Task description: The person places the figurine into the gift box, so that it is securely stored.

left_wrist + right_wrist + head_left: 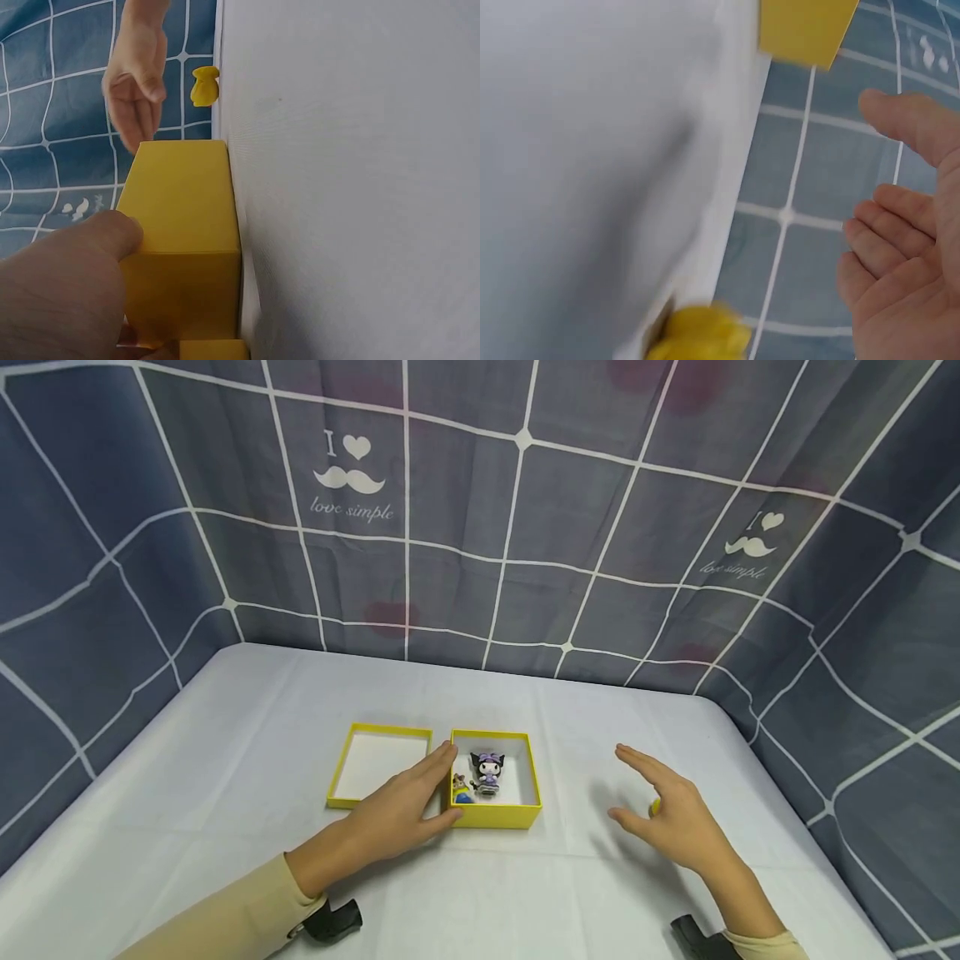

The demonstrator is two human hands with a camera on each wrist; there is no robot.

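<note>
A white table fills the lower frame. Below centre, the left hand grips the left side of a yellow box, its lid farther left. At lower right, the right hand is spread, empty. The box holds 2 figures: dark-eared figure mid-box, smaller figure lower left. The yellow piece lies below the nearer right hand, long axis along the tabletop.

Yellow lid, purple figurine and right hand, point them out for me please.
Yellow lid (383, 760), head view: bare white inside.
Purple figurine (489, 769), head view: its face.
Right hand (677, 821), head view: back of hand.
</note>
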